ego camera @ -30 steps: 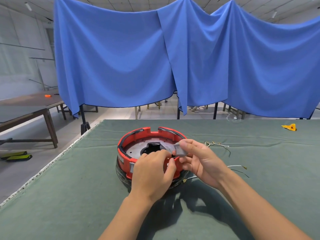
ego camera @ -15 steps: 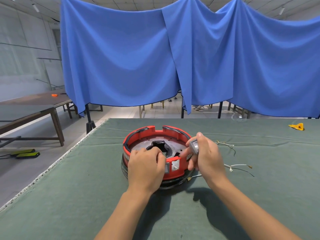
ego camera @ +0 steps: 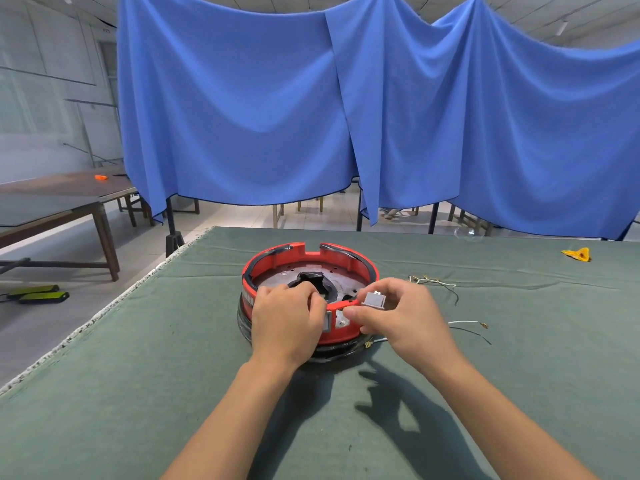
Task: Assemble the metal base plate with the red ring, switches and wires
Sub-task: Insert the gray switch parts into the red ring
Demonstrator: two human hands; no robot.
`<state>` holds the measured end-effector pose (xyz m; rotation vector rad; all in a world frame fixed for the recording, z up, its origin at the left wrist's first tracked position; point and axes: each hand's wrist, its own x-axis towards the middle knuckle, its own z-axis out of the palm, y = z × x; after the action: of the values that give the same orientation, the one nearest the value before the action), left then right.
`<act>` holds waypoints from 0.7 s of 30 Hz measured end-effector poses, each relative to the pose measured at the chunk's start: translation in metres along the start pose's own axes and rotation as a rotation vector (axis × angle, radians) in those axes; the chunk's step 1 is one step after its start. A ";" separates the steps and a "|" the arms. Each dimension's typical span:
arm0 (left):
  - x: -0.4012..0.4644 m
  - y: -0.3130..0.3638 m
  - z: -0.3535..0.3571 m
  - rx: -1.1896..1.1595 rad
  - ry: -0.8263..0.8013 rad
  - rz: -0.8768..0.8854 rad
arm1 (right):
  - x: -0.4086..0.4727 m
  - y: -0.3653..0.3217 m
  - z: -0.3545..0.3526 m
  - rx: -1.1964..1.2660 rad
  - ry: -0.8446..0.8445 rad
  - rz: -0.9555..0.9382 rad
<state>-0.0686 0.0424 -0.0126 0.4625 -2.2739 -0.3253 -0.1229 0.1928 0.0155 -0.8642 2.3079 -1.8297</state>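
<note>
The red ring point(ego camera: 277, 259) stands on the green table, with the round metal base plate point(ego camera: 277, 279) lying inside it around a black centre opening. My left hand point(ego camera: 285, 322) grips the ring's near wall, fingers curled over its rim. My right hand point(ego camera: 405, 320) pinches a small grey switch point(ego camera: 374, 301) just above the ring's near right rim. Another grey switch point(ego camera: 327, 323) sits in the ring's front wall between my hands. Loose wires point(ego camera: 467, 325) lie on the cloth to the right, and more wires point(ego camera: 434, 282) lie behind them.
A green cloth covers the table point(ego camera: 138, 375), whose left edge runs diagonally from the far corner. A yellow scrap point(ego camera: 577, 254) lies at the far right. Blue drapes point(ego camera: 346, 116) hang behind. A brown side table point(ego camera: 62, 202) stands on the left.
My right hand has turned the grey switch and lowered it toward the ring's near right rim. My left hand stays on the ring's near wall.
</note>
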 end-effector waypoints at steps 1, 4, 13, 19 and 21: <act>0.000 0.000 0.000 -0.003 0.000 0.000 | -0.005 -0.001 0.003 -0.024 -0.008 -0.033; 0.000 0.000 0.000 -0.011 0.010 0.009 | -0.013 -0.001 0.012 -0.030 0.021 -0.102; 0.000 -0.001 0.002 -0.004 0.007 -0.004 | -0.011 0.013 0.013 -0.076 0.102 -0.031; 0.000 -0.001 0.002 -0.003 0.016 0.001 | -0.012 0.017 0.013 -0.146 0.121 -0.079; 0.000 0.000 0.002 -0.008 0.020 0.003 | -0.013 0.017 0.015 -0.175 0.132 -0.115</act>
<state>-0.0696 0.0425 -0.0142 0.4560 -2.2527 -0.3273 -0.1130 0.1881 -0.0084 -0.9436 2.5831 -1.8002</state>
